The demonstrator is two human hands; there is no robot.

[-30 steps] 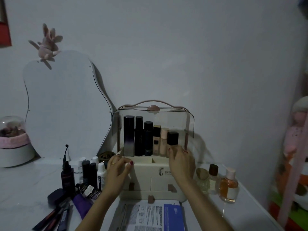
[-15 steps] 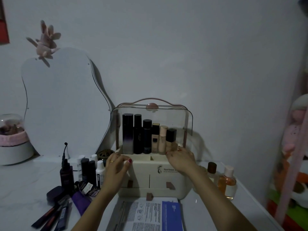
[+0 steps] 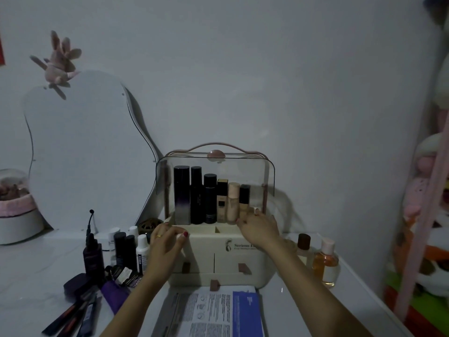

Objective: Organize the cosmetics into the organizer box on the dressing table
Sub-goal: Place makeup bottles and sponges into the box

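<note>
The cream organizer box (image 3: 218, 260) stands mid-table with its clear lid (image 3: 243, 166) raised. Several bottles stand in its back row, from a tall black one (image 3: 181, 193) to a black-capped foundation bottle (image 3: 244, 199) at the right end. My left hand (image 3: 167, 244) grips the box's left front corner with curled fingers. My right hand (image 3: 261, 227) rests on the rim, fingers loose, touching the base of the black-capped bottle. Loose bottles (image 3: 126, 251) and pencils (image 3: 73, 317) lie left of the box.
Two perfume bottles (image 3: 324, 263) stand right of the box, close to my right forearm. A printed leaflet (image 3: 218, 312) lies in front. A curvy mirror (image 3: 80, 152) leans on the wall, with a glass dome (image 3: 14, 205) at far left. Plush toys (image 3: 427, 215) fill the right edge.
My right hand has let go of the black-capped bottle and dropped from its upper body to the rim at its base. My left hand has stayed at the box's corner.
</note>
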